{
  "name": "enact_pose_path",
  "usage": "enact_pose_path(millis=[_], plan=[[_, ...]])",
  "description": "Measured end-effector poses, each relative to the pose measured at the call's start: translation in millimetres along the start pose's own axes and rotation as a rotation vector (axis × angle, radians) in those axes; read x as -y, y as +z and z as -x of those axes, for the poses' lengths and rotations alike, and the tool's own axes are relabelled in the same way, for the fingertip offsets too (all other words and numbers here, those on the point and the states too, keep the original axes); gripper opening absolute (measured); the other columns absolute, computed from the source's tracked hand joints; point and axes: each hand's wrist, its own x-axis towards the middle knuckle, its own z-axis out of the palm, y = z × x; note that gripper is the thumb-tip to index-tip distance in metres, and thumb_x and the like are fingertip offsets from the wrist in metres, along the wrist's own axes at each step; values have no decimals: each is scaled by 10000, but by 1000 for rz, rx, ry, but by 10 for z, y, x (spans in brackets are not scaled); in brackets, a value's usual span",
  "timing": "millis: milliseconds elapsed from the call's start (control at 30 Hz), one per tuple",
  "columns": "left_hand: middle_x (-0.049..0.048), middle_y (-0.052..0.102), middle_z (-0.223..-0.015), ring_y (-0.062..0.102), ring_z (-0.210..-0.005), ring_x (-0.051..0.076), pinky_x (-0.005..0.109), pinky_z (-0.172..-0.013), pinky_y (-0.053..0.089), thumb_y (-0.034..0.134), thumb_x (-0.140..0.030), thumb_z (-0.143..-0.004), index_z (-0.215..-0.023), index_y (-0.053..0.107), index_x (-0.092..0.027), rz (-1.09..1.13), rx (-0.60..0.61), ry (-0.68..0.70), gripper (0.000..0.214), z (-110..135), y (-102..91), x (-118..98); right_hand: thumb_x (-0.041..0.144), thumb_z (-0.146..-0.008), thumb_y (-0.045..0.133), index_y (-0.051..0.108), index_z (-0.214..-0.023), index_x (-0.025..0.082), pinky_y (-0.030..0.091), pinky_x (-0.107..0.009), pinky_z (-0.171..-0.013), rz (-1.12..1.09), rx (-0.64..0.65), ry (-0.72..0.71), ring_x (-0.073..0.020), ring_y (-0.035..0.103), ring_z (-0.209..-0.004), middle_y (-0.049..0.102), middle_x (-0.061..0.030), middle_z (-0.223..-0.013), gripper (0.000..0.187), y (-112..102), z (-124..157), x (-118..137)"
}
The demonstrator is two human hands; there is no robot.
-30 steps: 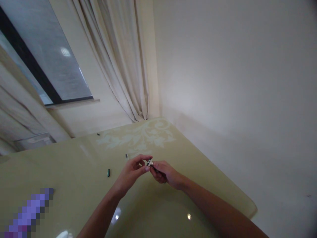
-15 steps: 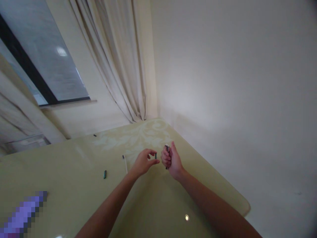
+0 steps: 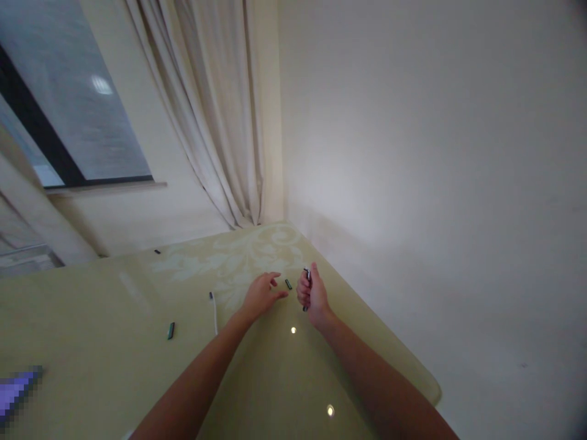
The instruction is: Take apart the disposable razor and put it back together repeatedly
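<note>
Between my two hands is a small dark stick-like piece (image 3: pixel 288 284) with a pale green face, perhaps a battery. It appears to lie on the table. My left hand (image 3: pixel 262 297) is just left of it, thumb and fingers spread apart and holding nothing. My right hand (image 3: pixel 314 296) is a fist, thumb up, wrapped around a dark and silvery object (image 3: pixel 307 274). Only the ends of that object stick out above and below the fingers, so its kind is hidden. Left of my left wrist lies a white cord (image 3: pixel 215 313) with a dark end.
A green and black battery-like piece (image 3: pixel 171 330) lies farther left on the yellowish table (image 3: pixel 110 342). Another small dark piece (image 3: pixel 157 252) is near the back edge. A blurred purple object (image 3: pixel 16 391) sits at lower left. Curtains (image 3: pixel 229 122) and a wall (image 3: pixel 413 153) border the table.
My left hand has let go of the small dark piece, and its fingers have parted. The right fist keeps its grip. The view has turned slightly, shifting everything left.
</note>
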Motion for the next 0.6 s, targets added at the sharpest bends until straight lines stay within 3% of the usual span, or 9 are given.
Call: enact_pose_path(millis=[100, 167, 233, 367, 467, 600], plan=[[84, 774, -1011, 690, -892, 253, 370, -871, 520, 768, -383, -781, -1171, 756, -219, 12, -14, 26, 423, 238, -366, 237, 917, -786, 550, 299, -619, 244, 84, -205, -362, 26, 19, -5, -58, 82, -412, 188, 129, -486, 737, 45, 59, -2], [88, 774, -975, 686, -871, 264, 389, -862, 529, 724, -424, -790, -1132, 760, -223, 5, -38, -1, 398, 433, -678, 505, 929, -765, 561, 308, -622, 243, 89, -201, -364, 40, 45, 4, -58, 81, -417, 181, 130, -495, 745, 73, 94, -19], [95, 773, -976, 694, -868, 277, 399, -849, 548, 699, -482, -760, -1106, 760, -216, -18, -60, -91, 441, 640, -1005, 832, 935, -737, 584, 321, -619, 242, 81, -200, -364, 62, 73, 25, -56, 77, -420, 186, 131, -498, 751, 100, 121, -52], [139, 765, -1072, 716, -926, 322, 413, -845, 574, 750, -498, -591, -1106, 754, -168, -85, 38, -295, 612, 1006, -1537, 1399, 941, -716, 592, 325, -617, 244, 71, -200, -361, 128, 80, 61, -55, 81, -421, 201, 130, -497, 753, 147, 156, -145], [106, 773, -1058, 731, -899, 310, 394, -828, 581, 751, -434, -540, -1050, 755, -193, -81, 112, -375, 565, 1154, -1725, 1578, 934, -752, 560, 320, -624, 244, 80, -198, -364, 167, 73, 66, -58, 87, -422, 202, 127, -506, 742, 162, 179, -198], [58, 764, -893, 719, -849, 289, 371, -795, 563, 697, -382, -591, -890, 741, -226, -88, 144, -330, 340, 1168, -1771, 1575, 936, -751, 551, 322, -619, 248, 61, -209, -362, 187, 84, 84, -60, 83, -419, 200, 127, -497, 737, 166, 217, -218]])
